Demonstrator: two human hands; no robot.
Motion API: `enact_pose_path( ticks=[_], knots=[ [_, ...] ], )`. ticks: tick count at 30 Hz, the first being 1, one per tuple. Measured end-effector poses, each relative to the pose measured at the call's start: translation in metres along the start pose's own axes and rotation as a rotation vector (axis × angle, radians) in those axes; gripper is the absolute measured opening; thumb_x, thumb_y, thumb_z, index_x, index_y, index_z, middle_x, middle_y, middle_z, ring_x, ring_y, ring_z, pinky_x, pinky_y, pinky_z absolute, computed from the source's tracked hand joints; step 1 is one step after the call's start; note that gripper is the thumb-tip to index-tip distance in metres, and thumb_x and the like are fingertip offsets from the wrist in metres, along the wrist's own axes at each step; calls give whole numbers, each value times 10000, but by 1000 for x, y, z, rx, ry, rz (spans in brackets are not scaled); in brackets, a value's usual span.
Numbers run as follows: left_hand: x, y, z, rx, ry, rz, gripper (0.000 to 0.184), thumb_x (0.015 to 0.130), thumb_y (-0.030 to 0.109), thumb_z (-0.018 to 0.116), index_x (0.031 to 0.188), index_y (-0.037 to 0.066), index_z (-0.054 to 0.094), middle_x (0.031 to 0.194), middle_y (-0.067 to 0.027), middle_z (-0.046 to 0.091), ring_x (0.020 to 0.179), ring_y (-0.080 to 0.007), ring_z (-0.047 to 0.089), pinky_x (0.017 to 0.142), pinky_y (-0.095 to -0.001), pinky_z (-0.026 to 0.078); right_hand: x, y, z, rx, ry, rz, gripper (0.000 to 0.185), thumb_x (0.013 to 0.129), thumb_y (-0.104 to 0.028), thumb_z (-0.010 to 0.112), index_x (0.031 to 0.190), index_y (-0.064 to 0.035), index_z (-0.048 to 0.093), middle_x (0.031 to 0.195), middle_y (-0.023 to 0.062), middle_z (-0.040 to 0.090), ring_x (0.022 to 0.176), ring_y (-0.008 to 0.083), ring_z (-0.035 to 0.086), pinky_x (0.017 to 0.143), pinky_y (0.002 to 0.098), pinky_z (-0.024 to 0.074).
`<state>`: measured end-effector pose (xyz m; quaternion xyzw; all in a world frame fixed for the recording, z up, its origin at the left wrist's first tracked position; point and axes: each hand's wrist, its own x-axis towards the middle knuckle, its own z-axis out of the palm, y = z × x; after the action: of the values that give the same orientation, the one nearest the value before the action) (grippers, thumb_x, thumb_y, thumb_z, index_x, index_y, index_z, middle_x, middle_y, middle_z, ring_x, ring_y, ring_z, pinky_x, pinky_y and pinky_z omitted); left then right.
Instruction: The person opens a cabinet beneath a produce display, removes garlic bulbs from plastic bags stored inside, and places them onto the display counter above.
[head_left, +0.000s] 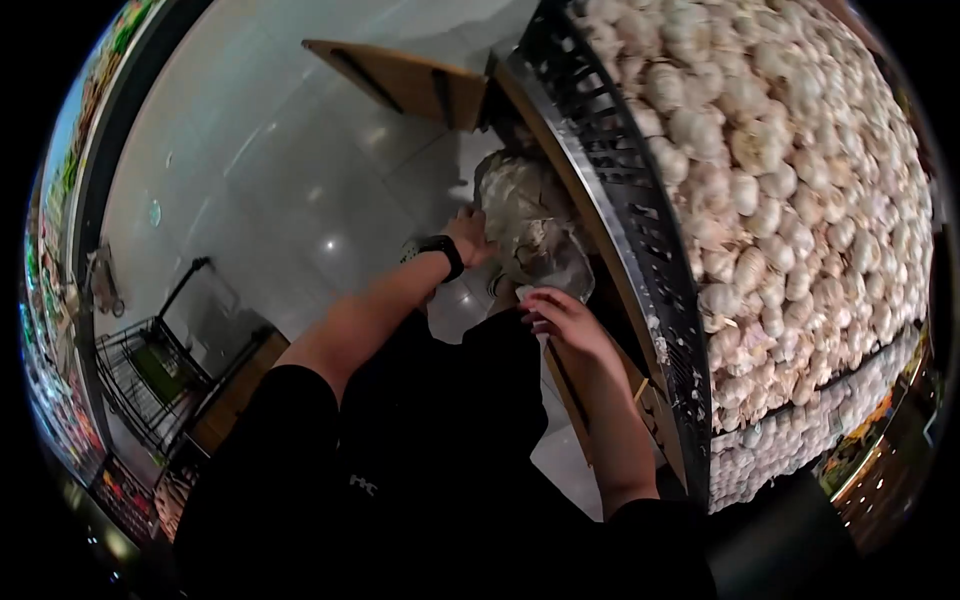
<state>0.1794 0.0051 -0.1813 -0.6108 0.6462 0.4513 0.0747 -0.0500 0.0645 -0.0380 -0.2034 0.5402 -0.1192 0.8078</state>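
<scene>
A clear plastic bag [530, 215] with pale, papery contents stands low at the open cabinet under the garlic display. My left hand [468, 238], with a dark watch on its wrist, is closed at the bag's left edge; its fingertips are partly hidden. On the near side of the bag, my right hand [562, 315] has curled fingers pinching what looks like the bag's rim. Exactly what lies inside the bag is hard to make out through the plastic.
Heaped garlic bulbs [760, 190] fill a black slatted crate [640, 170] on the right. A wooden cabinet door [400, 85] swings out over the grey tiled floor [290, 170]. A black wire cart [150, 385] stands at the left.
</scene>
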Motion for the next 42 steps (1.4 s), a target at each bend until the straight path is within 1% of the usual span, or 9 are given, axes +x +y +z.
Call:
enact_pose_path(
  ticks=[4,9,15,20,24,25,38,40,42],
  knots=[
    [15,-7,46,-190,9,-86,813,764,569,675,1255,-37,448,1253,-314,484,1122,-443,540,934,-460,455,164,90,-61,-881,329,2,332,918,-195,556,1214,-51,597,1156,146,648,1070,270,618,875,354,479],
    [68,-11,70,-238,-45,-274,427,849,403,593,973,-1,655,940,-208,678,929,-397,641,836,-450,501,295,98,-139,-1287,126,114,379,934,-266,514,1229,-41,594,1189,172,626,1088,316,588,916,374,455],
    [74,-35,15,-509,412,-214,281,811,267,568,809,-5,640,715,-207,621,684,-372,601,654,-428,485,360,73,-197,-1137,736,-150,438,883,-291,588,1255,-62,564,1217,200,600,1104,353,581,919,404,462],
    [52,-19,25,-533,398,-2,287,812,245,590,777,-39,574,612,-209,522,541,-329,444,566,-398,422,371,120,-194,-1491,489,-220,510,820,-309,647,1284,-120,548,1215,206,591,1120,350,581,929,440,467],
    [32,-25,26,-675,354,-10,262,840,193,607,744,-43,548,553,-113,440,526,-158,390,522,-328,383,382,162,-209,-1555,365,205,609,805,-312,657,1375,-250,451,1366,190,458,1221,384,498,1007,460,438],
    [34,-29,32,-706,341,-69,264,769,234,621,703,-20,596,566,-183,523,499,-317,486,518,-385,425,371,154,-184,-1584,412,170,662,758,-304,719,1365,-275,456,1403,195,402,1247,408,459,1004,495,434],
    [34,-40,11,-625,307,-51,232,789,216,628,726,-3,584,622,-193,540,583,-368,530,545,-423,432,375,154,-142,-1980,469,355,798,699,-515,758,1380,-281,412,1474,205,268,1300,498,307,1054,577,294],
    [33,-44,12,-518,329,37,222,889,149,594,766,-24,530,569,-48,405,503,-96,381,478,-274,361,379,156,-143,-2180,424,349,810,698,-507,762,1384,-283,393,1468,216,270,1310,504,294,1065,590,273],
    [33,-45,15,-521,340,49,229,889,146,597,755,-22,517,566,-43,406,501,-91,387,475,-270,361,369,144,-136,-2157,396,368,787,707,-488,759,1377,-281,401,1469,217,271,1315,506,285,1054,596,293]
  ],
)
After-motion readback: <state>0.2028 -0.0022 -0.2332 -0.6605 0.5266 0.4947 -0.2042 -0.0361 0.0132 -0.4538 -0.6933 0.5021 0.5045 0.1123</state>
